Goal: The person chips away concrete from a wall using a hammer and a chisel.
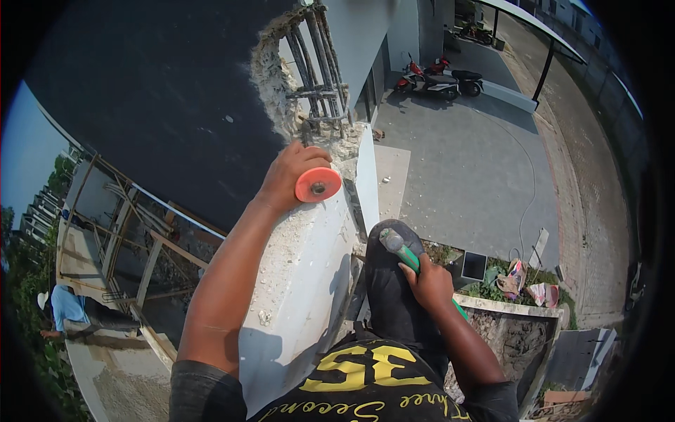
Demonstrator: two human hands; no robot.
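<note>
My left hand (290,172) is wrapped round a chisel with a round orange hand guard (309,184); its metal striking end faces up at me, and the shaft and tip are hidden under the guard and hand. It sits against the broken edge of a concrete column (348,151), just below the exposed rebar (320,70). My right hand (430,285) grips a hammer by its green handle (409,260). The hammer's grey metal head (391,240) is over my dark-trousered knee, apart from the chisel.
A white ledge (302,260) strewn with rubble runs beneath my left arm, beside a dark wall (155,91). Far below on the right, motorbikes (439,81) stand on grey paving. At lower left, a person in a blue shirt (70,309) is near wooden framing (148,271).
</note>
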